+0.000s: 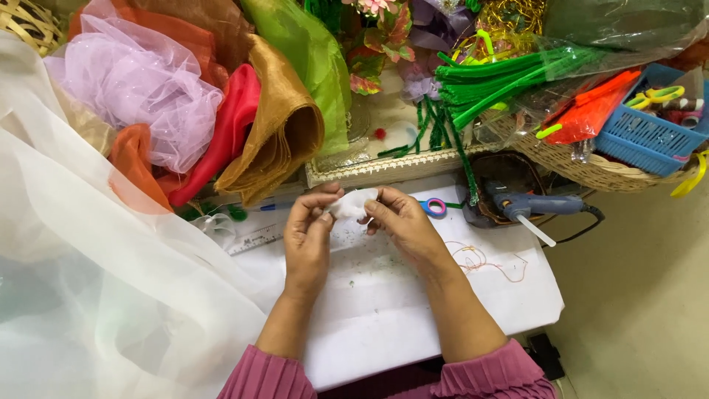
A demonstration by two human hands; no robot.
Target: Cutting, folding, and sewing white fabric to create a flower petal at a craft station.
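A person sits at a table (384, 325) covered with a white sheet. Both hands are up in front, close together, and they pinch a small bit of white cloth (353, 202) between them. The left hand (309, 236) has its fingers curled in, and its thumb and fingertips press on the left side of the white bit. The right hand (402, 222) is curled too and pinches the right side. Neither hand is open. The white bit looks scrunched or folded, held just above the sheet.

I think the work is only a little way along. The white bit is small and has no clear shape yet. I see no glue on it and nothing stuck to it. The blue glue gun (528, 205) lies to the right, near the right hand, and nobody touches it. A small pair of scissors with a pink and blue handle (434, 207) lies just behind the right hand, also untouched. A thin curly thread (484, 260) lies loose on the sheet, and there are tiny green specks near the hands.

Lots of things wait at the back. Green fuzzy wires (502, 77) sit in a clear bag. A blue basket (646, 133) holds small tools. Shiny cloths in gold (284, 133), red, green and light purple are heaped up. A big sheer white cloth (96, 273) hangs over the left side. A clear ruler (255, 239) peeks out beside the left hand.
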